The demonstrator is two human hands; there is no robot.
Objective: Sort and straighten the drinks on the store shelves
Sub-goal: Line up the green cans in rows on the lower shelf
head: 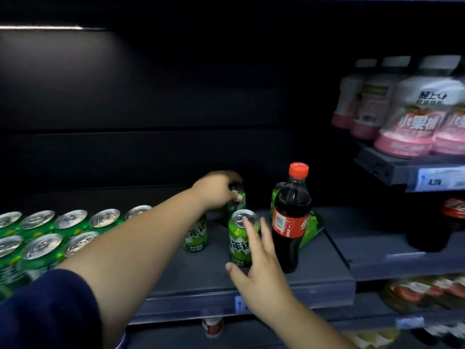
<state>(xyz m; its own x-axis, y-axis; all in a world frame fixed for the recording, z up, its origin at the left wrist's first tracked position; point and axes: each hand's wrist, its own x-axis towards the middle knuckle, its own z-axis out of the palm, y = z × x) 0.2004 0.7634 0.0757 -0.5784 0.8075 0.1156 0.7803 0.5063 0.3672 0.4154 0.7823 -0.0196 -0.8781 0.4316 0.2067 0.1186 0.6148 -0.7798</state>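
Note:
Green soda cans stand on a grey shelf (314, 280). My left hand (216, 190) reaches to the back and grips the top of a rear green can (237, 200). A second green can (196, 235) stands just under my left wrist. My right hand (259, 265) is spread open, its fingertips touching the side and rim of the front green can (240, 238). Right beside it stands a dark cola bottle (292, 222) with a red cap. A green packet (310, 227) leans behind the bottle.
Rows of green cans (50, 235) fill the shelf's left. White and pink bottles (412, 117) sit on a higher shelf at right, above a price tag (437, 181). More cola bottles (450, 222) stand at far right. Other goods lie on the shelf below.

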